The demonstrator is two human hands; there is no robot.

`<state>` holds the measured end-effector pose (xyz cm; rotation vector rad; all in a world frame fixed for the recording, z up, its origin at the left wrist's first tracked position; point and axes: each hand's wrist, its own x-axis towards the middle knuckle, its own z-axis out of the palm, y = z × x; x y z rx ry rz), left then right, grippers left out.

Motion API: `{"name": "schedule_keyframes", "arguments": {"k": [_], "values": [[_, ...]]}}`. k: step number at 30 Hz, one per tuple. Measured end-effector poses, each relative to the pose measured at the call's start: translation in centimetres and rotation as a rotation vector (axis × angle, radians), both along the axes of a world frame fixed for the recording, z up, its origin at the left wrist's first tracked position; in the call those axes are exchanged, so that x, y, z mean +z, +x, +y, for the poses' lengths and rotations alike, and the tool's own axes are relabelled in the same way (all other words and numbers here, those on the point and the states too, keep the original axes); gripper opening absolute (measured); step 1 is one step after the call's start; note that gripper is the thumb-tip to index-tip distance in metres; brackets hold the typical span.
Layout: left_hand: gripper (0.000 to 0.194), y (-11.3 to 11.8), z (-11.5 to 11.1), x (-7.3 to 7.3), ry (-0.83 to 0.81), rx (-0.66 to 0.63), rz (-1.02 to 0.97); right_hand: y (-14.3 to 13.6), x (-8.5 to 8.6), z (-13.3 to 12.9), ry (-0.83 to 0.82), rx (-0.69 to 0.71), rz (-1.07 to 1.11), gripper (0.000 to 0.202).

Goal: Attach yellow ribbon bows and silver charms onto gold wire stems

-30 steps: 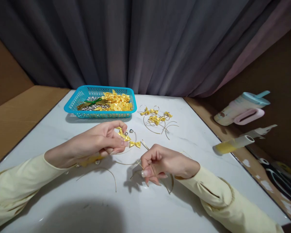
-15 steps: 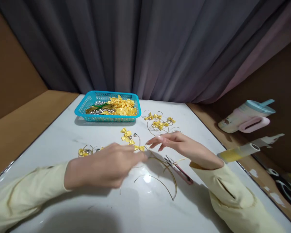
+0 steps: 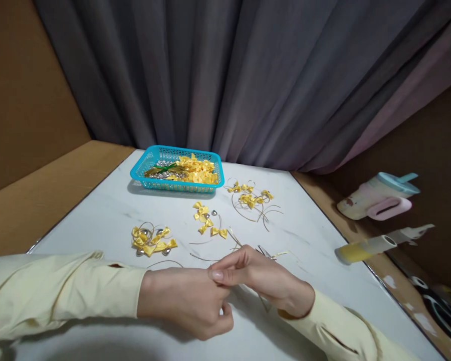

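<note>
My left hand [image 3: 190,301] is closed above the front of the white table, its fingers curled and mostly hidden behind its back. Touching it, my right hand [image 3: 261,278] pinches thumb against forefinger. Whatever lies between the fingers is too small or hidden to make out. Just beyond the hands lie a loose thin cord [image 3: 203,257] and a yellow satin bow [image 3: 218,232]. More yellow bows [image 3: 201,213] and a silver bead [image 3: 214,212] sit a little farther off. The tips of small snips [image 3: 263,251] show behind my right hand.
A blue basket [image 3: 176,187] of yellow bows, silver beads and tied cords stands at the back. Bow-and-cord pieces lie in a left pile [image 3: 150,245] and a right pile [image 3: 251,200]. On the right are a tumbler [image 3: 378,195], a yellow-filled bottle [image 3: 364,249] and black-handled scissors [image 3: 441,308].
My hands have come together lower over the table, having been apart before. My right hand's spread fingers have closed into a pinch. The camera view has shifted slightly.
</note>
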<state>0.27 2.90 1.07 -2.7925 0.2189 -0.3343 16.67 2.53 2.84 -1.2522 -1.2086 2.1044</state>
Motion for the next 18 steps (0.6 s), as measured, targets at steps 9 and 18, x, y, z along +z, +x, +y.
{"name": "schedule_keyframes", "arguments": {"k": [9, 18], "values": [[0.024, 1.2, 0.2, 0.5, 0.182, -0.068, -0.01, -0.2, -0.1, -1.0, 0.034, -0.307, 0.097, 0.03], [0.026, -1.1, 0.9, -2.9, -0.157, 0.149, -0.297, 7.8, 0.6, 1.1, 0.211, -0.613, 0.15, 0.018]]}}
